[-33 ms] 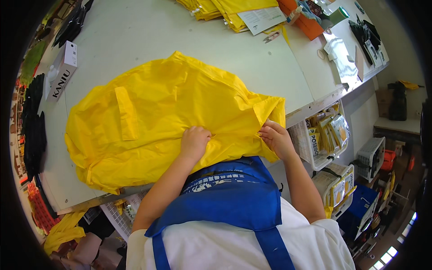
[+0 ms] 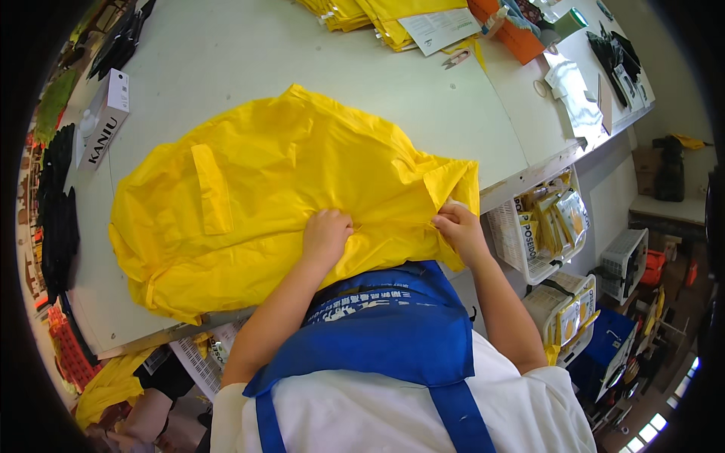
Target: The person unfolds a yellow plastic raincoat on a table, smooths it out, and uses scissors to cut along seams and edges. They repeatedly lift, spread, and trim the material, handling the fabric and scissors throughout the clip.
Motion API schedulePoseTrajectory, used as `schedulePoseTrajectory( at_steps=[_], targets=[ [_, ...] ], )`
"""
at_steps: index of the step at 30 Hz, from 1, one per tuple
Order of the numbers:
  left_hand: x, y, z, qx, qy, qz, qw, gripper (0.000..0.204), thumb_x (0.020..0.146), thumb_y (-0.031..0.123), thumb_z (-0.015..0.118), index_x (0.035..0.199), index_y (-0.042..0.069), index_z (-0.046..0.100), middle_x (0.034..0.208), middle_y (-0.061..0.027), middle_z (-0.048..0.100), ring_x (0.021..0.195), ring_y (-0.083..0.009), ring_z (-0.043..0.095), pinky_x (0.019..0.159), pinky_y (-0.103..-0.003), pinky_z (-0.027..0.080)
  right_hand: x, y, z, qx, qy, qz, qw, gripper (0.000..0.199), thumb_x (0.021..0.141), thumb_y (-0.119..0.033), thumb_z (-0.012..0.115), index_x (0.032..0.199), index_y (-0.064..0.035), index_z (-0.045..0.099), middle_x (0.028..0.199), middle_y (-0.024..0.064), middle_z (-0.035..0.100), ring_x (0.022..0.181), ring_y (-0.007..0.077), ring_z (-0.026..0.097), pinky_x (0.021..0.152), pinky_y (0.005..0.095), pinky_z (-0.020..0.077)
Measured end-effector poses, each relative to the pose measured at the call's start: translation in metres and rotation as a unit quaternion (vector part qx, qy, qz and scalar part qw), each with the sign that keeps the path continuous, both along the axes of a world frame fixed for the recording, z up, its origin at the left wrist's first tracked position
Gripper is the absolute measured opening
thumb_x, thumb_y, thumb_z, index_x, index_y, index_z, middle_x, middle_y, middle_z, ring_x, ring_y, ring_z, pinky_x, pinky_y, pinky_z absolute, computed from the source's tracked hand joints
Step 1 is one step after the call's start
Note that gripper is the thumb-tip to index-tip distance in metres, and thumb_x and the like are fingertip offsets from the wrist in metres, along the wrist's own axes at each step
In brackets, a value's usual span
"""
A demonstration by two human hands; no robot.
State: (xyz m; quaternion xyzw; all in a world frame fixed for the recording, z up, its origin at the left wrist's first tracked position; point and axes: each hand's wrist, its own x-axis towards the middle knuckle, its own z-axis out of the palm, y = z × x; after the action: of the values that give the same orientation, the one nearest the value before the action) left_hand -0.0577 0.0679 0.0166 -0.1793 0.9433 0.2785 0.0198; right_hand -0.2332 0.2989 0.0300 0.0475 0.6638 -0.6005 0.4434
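Observation:
A large yellow garment (image 2: pixel 279 189) of thin, crinkled fabric lies spread over the white table (image 2: pixel 423 106), with a flap pocket showing on its left part. My left hand (image 2: pixel 326 234) rests on its near edge, fingers curled into the fabric. My right hand (image 2: pixel 457 226) pinches a folded corner of the garment at the table's right edge. A blue apron (image 2: pixel 385 332) over a white shirt fills the view below my hands.
A white carton (image 2: pixel 106 117) lies at the table's left. Stacks of folded yellow garments (image 2: pixel 355 13), a paper sheet (image 2: pixel 438 26) and an orange box (image 2: pixel 513 38) sit at the far side. Wire baskets of packets (image 2: pixel 544 226) stand right of the table; black items (image 2: pixel 57 211) line the left.

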Motion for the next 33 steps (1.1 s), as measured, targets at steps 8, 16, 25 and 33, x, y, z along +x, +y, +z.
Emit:
schedulePoseTrajectory(
  at_steps=[8, 16, 25, 33],
  targets=[
    [-0.013, -0.019, -0.001, 0.088, -0.126, -0.01, 0.988, 0.014, 0.073, 0.018, 0.069, 0.076, 0.007, 0.062, 0.082, -0.0108, 0.062, 0.08, -0.0305, 0.058, 0.069, -0.041, 0.046, 0.017, -0.013, 0.002, 0.202, 0.273, 0.07, 0.938, 0.015, 0.08, -0.013, 0.068, 0.083, 0.002, 0.065, 0.07, 0.0106, 0.065, 0.06, 0.0147, 0.06, 0.059, 0.0274, 0.0479],
    [-0.048, 0.0, 0.032, 0.011, -0.143, -0.067, 0.987, 0.016, 0.076, 0.016, 0.065, 0.09, 0.009, 0.059, 0.093, -0.0111, 0.062, 0.083, -0.0309, 0.059, 0.072, -0.039, 0.047, 0.005, -0.002, 0.016, 0.13, 0.376, 0.146, 0.906, 0.014, 0.082, -0.013, 0.066, 0.084, 0.0006, 0.064, 0.072, 0.0115, 0.065, 0.062, 0.0168, 0.061, 0.061, 0.0296, 0.0488],
    [-0.126, 0.061, 0.054, 0.252, 0.083, -0.108, 0.958, 0.04, 0.079, -0.001, 0.052, 0.118, 0.004, 0.054, 0.098, -0.0149, 0.058, 0.087, -0.0276, 0.058, 0.08, -0.034, 0.048, -0.027, -0.001, 0.043, 0.018, 0.248, 0.127, 0.96, 0.008, 0.082, -0.006, 0.065, 0.084, 0.0004, 0.062, 0.072, 0.0042, 0.063, 0.066, 0.0074, 0.058, 0.062, 0.0229, 0.0477],
    [-0.137, 0.053, 0.057, 0.386, 0.048, 0.078, 0.918, 0.033, 0.077, -0.001, 0.063, 0.109, 0.0, 0.056, 0.095, -0.0081, 0.058, 0.084, -0.0133, 0.058, 0.077, -0.025, 0.05, -0.199, -0.046, 0.018, 0.052, 0.478, 0.115, 0.869, 0.023, 0.083, -0.005, 0.06, 0.106, -0.0029, 0.061, 0.095, 0.0087, 0.064, 0.089, 0.019, 0.061, 0.078, 0.0303, 0.0483]
  ],
)
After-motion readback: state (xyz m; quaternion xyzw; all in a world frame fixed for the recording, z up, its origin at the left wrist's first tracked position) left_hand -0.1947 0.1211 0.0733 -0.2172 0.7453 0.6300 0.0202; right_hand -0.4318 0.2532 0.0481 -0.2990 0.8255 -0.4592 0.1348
